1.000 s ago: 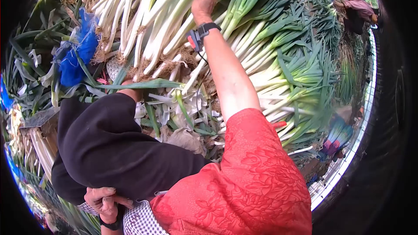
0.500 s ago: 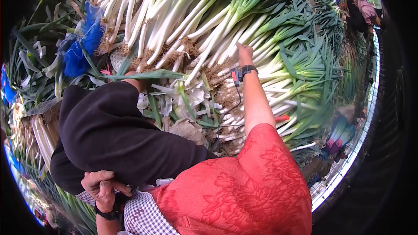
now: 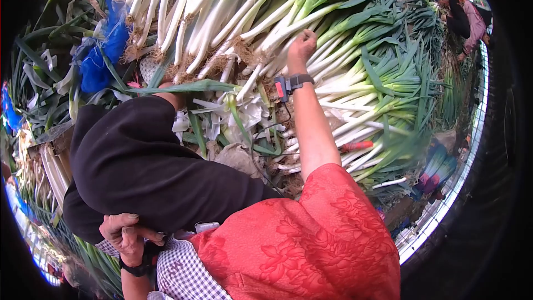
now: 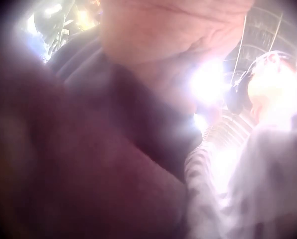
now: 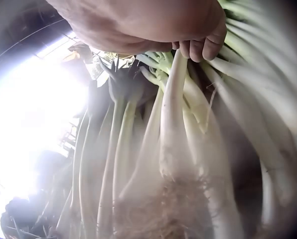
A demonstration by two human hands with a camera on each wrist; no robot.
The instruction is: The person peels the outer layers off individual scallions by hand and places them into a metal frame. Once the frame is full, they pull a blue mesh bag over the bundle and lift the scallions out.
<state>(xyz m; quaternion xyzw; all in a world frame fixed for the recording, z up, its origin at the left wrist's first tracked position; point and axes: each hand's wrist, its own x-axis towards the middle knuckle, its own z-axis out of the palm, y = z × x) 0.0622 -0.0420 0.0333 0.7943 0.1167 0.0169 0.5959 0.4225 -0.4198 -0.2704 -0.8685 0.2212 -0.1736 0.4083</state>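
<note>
My right hand [image 3: 302,50] is among the rows of leeks, below their green tops. In the right wrist view its curled fingers [image 5: 212,46] grip a white leek stalk [image 5: 173,104], whose roots hang downward. More leeks [image 3: 355,94] lie side by side around it, white ends toward me and green leaves away. My left hand [image 3: 129,236] stays low by my lap beside the checked cloth [image 3: 189,269], fingers loosely bent and holding nothing. The left wrist view is blurred and glary, showing part of the hand [image 4: 168,35] close up.
Blue netting [image 3: 105,55] lies on leafy trimmings at the left. My bent leg [image 3: 150,166] is in front of the pile. A red-handled object [image 3: 357,146] lies on the leeks at the right. Another person [image 3: 472,22] is at the far right, beside a wire fence.
My right hand came from the upper leeks down and right, then shifted slightly up and left. A leek now lies angled where the hand passed. My left hand barely moved.
</note>
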